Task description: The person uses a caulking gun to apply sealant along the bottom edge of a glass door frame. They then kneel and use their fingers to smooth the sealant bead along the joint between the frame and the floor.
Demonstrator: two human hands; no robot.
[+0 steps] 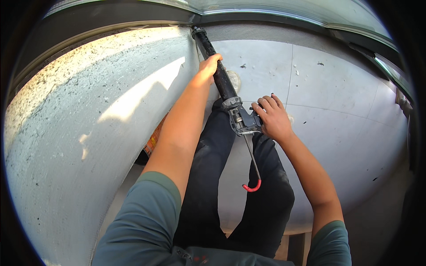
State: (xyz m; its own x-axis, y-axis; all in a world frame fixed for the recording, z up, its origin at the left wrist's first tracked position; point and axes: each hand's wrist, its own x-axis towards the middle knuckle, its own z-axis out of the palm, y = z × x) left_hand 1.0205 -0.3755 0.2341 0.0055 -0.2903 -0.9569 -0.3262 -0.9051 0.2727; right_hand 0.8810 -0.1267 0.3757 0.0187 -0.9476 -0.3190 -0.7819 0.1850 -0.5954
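A caulking gun (225, 80) with a long black barrel slants across the middle of the view. Its front end points up toward the corner where the wall meets the window frame. My left hand (209, 67) is wrapped round the upper barrel. At the rear, my right hand (274, 116) is closed at the handle beside the grey trigger housing; the palm side and part of the grip are hidden. A thin metal rod (251, 153) sticks out behind the housing and ends in a red hook (253, 186) above my thigh. Whether sealant leaves the tip cannot be seen.
On the left, a pale, rough-topped wall (88, 119) curves close beside my arm. Dark window frames (266, 18) run along the top. Small dark and white debris lies on the grey tiled floor (337, 102). An orange printed object (154, 135) stands partly hidden by my left forearm.
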